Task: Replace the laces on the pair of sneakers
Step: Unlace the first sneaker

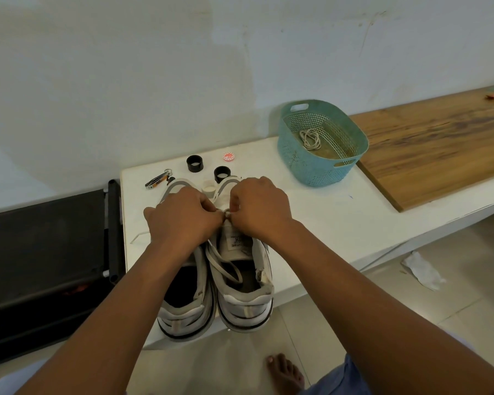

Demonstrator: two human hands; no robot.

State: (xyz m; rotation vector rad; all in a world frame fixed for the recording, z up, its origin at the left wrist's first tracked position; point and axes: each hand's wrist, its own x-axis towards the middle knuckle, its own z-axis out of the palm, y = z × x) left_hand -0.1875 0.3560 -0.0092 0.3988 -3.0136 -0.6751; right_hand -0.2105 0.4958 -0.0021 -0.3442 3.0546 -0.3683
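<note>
Between both hands' fingertips (231, 208), the lace (226, 214) sits pinched over the right sneaker (244, 280).

White sneakers (241, 286) with grey panels, black line round the soles, dark insides. Off-white lace (221, 262). White table (320, 212). Teal basket (320, 161), dotted all over with little holes, beige-ish cord (311, 139) inside. Brown wood-grain board (439, 143) with darker streaks. Two black rings (195, 163). Little round cap (228, 157), red and white pattern. Pale, patchy wall (126, 81). Black rack (46, 252) on the left. Beige floor tiles (454, 266).
</note>
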